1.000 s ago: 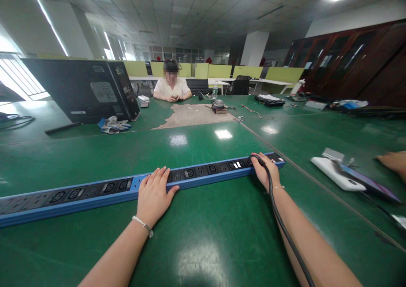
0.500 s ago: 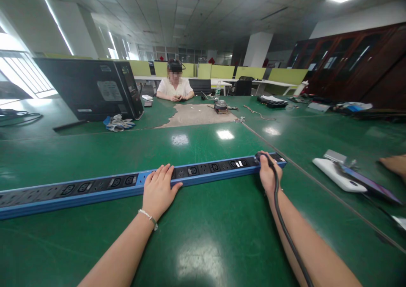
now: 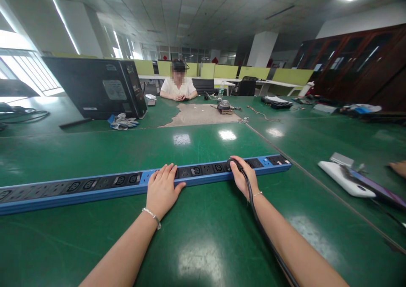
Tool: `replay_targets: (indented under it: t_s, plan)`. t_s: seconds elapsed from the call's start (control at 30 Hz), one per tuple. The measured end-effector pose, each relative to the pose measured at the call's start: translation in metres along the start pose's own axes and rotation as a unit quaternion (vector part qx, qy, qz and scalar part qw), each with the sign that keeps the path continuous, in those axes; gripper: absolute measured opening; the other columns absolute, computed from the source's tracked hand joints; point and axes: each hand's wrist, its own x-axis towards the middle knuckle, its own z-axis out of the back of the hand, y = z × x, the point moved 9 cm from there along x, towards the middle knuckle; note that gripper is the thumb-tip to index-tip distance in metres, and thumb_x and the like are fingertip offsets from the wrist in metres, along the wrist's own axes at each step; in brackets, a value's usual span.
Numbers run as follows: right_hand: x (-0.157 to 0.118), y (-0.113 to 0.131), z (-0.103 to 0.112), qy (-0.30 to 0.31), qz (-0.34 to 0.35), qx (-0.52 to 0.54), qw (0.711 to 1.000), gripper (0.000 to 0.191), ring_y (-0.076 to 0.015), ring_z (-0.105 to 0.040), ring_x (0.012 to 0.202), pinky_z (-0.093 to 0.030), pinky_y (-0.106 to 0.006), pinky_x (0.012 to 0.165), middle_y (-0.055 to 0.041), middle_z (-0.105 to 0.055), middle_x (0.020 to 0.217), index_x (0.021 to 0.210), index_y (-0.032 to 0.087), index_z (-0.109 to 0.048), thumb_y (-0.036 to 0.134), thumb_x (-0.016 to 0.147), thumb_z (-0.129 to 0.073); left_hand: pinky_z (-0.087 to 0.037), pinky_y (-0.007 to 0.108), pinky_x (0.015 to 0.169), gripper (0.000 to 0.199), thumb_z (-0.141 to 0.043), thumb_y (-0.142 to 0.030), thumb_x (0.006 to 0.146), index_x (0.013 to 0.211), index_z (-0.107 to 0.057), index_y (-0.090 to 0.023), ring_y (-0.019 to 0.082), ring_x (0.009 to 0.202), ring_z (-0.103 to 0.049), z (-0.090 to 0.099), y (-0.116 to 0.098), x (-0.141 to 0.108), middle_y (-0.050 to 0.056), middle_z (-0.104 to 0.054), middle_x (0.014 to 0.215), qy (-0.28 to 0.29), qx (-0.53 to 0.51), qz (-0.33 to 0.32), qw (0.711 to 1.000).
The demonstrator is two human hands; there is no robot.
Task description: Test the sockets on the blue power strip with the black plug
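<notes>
The long blue power strip (image 3: pixel 203 173) lies across the surface (image 3: pixel 152 145), its right end just beside a seam and its left end out of view. The left hand (image 3: pixel 162 190) rests palm down over the strip, fingers extended across its top and thumb spread along the side facing the wearer. The right hand (image 3: pixel 244 179) is well apart from it, closed around a black plug (image 3: pixel 238 165) at the strip's top; whether the plug is seated in a socket cannot be told. From it, a black cable (image 3: pixel 251 198) runs down beside the right forearm. Farther right, past the seam, lies a white device (image 3: pixel 345 181). Toward the far edge, a computer tower (image 3: pixel 95 88) stands on the left with gloves (image 3: pixel 122 122) near its base, and a person (image 3: pixel 178 88) sits at that edge.
</notes>
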Motion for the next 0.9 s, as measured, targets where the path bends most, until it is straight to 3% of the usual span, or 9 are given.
replay_targets:
  t_s: [0.37, 0.7, 0.9]
  plan:
    - [0.0, -0.002, -0.004, 0.009, -0.053, -0.061, 0.997, 0.038, -0.0237, -0.062, 0.088, -0.047, -0.036, 0.081, -0.0061, -0.069, 0.094, 0.104, 0.024, -0.063, 0.047, 0.082, -0.042, -0.029, 0.043, 0.101, 0.051, -0.047, -0.044, 0.083, 0.125, -0.048, -0.016, 0.027, 0.123, -0.043, 0.0, 0.0, -0.001, 0.012, -0.052, 0.13, -0.002, 0.007, -0.001, 1.0]
    - [0.002, -0.002, -0.006, 0.009, -0.01, -0.055, 0.998, 0.038, -0.0206, -0.063, 0.089, -0.046, -0.033, 0.084, -0.0071, -0.07, 0.092, 0.097, 0.018, -0.065, 0.044, 0.084, -0.041, -0.032, 0.043, 0.1, 0.051, -0.051, -0.043, 0.081, 0.123, -0.049, -0.015, 0.027, 0.121, -0.045, 0.002, -0.001, 0.0, 0.011, -0.054, 0.128, -0.011, 0.008, 0.0, 1.0]
    - [0.001, 0.005, -0.012, -0.016, 0.019, -0.128, 0.992, 0.036, -0.0235, -0.06, 0.102, -0.041, -0.039, 0.094, -0.0104, -0.069, 0.1, 0.097, 0.016, -0.067, 0.038, 0.084, -0.042, -0.032, 0.043, 0.099, 0.05, -0.053, -0.042, 0.08, 0.123, -0.05, -0.016, 0.027, 0.121, -0.046, 0.001, 0.001, 0.0, 0.011, -0.054, 0.128, -0.013, 0.007, 0.0, 1.0]
